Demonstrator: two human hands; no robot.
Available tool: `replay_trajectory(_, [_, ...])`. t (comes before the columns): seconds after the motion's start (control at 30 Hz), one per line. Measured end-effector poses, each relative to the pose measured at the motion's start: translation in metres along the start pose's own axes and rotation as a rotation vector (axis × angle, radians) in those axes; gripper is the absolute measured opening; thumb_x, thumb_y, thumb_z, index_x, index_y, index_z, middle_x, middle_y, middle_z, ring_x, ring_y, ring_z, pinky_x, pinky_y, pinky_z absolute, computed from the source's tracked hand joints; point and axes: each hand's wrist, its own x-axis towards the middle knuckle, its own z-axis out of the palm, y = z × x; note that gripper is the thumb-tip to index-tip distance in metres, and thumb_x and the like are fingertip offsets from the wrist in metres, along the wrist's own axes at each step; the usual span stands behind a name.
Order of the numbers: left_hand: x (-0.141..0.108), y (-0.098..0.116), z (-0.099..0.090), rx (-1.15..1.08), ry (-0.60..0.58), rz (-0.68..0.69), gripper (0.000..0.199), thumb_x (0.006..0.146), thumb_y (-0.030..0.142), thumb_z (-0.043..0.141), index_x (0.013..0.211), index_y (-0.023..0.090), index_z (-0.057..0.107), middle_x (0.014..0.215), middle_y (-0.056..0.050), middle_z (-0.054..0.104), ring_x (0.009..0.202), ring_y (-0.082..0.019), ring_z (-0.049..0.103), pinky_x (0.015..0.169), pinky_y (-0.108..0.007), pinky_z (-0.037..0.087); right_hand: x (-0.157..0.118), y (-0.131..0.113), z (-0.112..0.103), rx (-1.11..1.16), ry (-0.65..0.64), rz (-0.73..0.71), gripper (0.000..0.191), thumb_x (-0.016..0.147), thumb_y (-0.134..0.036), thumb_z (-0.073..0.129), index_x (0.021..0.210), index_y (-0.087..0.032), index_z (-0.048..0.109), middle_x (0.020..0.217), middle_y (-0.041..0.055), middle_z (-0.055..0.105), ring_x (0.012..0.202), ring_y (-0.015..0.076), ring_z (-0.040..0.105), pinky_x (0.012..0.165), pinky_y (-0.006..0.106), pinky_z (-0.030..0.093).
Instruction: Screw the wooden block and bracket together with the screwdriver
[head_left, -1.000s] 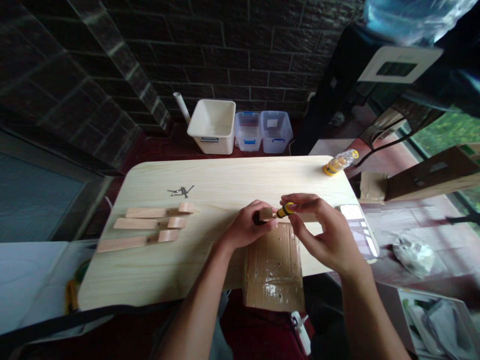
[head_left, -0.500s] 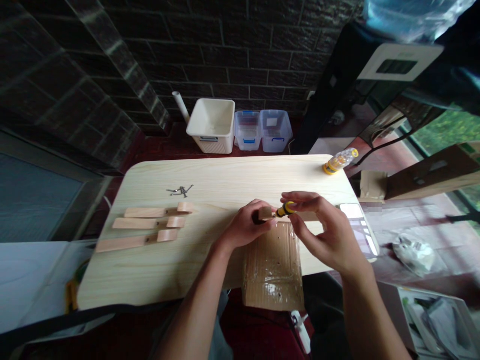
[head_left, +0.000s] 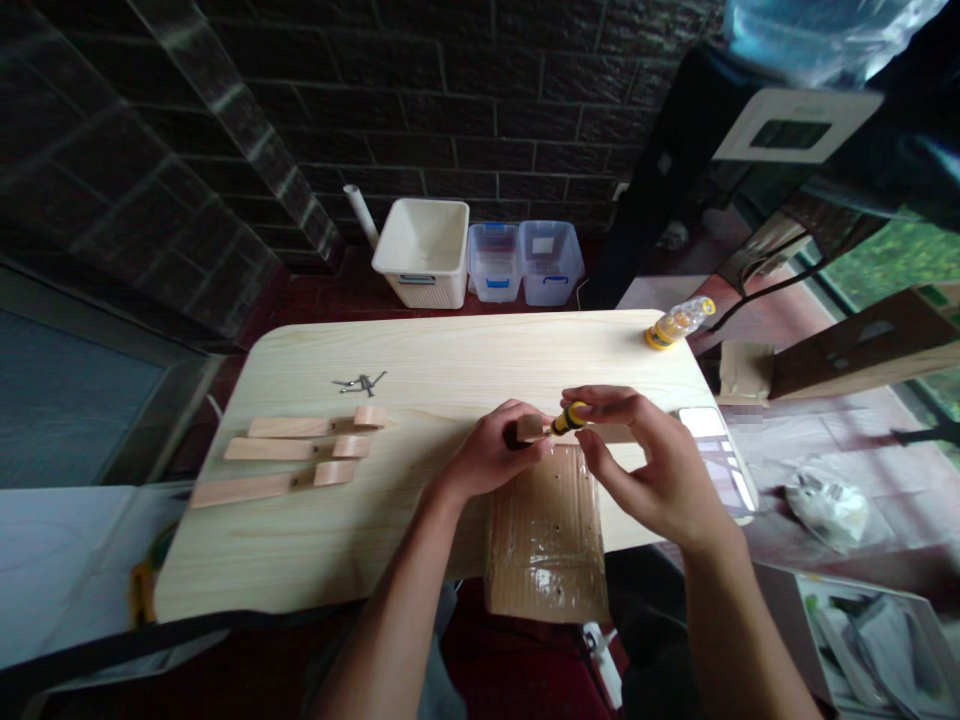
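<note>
Three bins (head_left: 439,292) are standing behind the pale table (head_left: 450,350); left hand (head_left: 495,447) is gripping wood (head_left: 531,428), right hand (head_left: 646,460) a screwdriver (head_left: 570,417).

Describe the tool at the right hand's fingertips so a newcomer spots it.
On the pale table, find the cardboard overhanging the near edge. Just past its far end, between the left hand and right hand, is the stubby tool. Its yellow-and-black colouring sets it apart from the plain brown wooden piece beside it.
</note>
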Motion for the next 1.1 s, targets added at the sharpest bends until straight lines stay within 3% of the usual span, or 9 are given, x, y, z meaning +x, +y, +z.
replay_trajectory(0.33, [0.0002, -0.0004, 0.0010, -0.005, 0.007, 0.011, 0.020, 0.094, 0.038, 0.071, 0.107, 0.022, 0.072, 0.113, -0.007, 0.072, 0.105, -0.024, 0.069, 0.095, -0.040, 0.055, 0.0006, 0.0041, -0.0008, -0.041, 0.006, -0.041, 0.020, 0.100, -0.014, 0.068, 0.115, -0.028, 0.069, 0.120, 0.0055, 0.077, 0.117, 0.0231, 0.078, 0.094, 0.041, 0.067])
replay_trajectory(0.53, [0.0000, -0.0014, 0.0005, 0.004, 0.005, -0.001, 0.021, 0.093, 0.039, 0.072, 0.106, 0.022, 0.071, 0.115, -0.008, 0.073, 0.107, -0.025, 0.070, 0.097, -0.041, 0.056, -0.0011, -0.0002, 0.0001, -0.014, 0.000, -0.018, 0.024, 0.100, -0.013, 0.068, 0.118, -0.028, 0.067, 0.129, 0.0065, 0.077, 0.123, 0.0236, 0.076, 0.099, 0.042, 0.066])
replay_trajectory(0.87, [-0.0003, -0.0026, 0.0005, -0.002, 0.010, 0.014, 0.022, 0.094, 0.038, 0.072, 0.108, 0.022, 0.072, 0.115, -0.008, 0.074, 0.107, -0.025, 0.070, 0.098, -0.041, 0.056, 0.0026, 0.0035, 0.0013, -0.033, 0.011, -0.064, 0.021, 0.100, -0.012, 0.068, 0.114, -0.028, 0.067, 0.119, 0.0046, 0.076, 0.115, 0.0218, 0.078, 0.093, 0.039, 0.067])
replay_trajectory(1.1, [-0.0006, -0.0026, 0.0004, -0.010, 0.009, 0.003, 0.022, 0.093, 0.039, 0.073, 0.107, 0.022, 0.072, 0.116, -0.008, 0.074, 0.108, -0.026, 0.070, 0.099, -0.043, 0.055, -0.0004, -0.0001, 0.0015, -0.008, -0.001, -0.021, 0.022, 0.101, -0.014, 0.067, 0.117, -0.029, 0.067, 0.129, 0.0063, 0.076, 0.121, 0.0242, 0.076, 0.098, 0.044, 0.066])
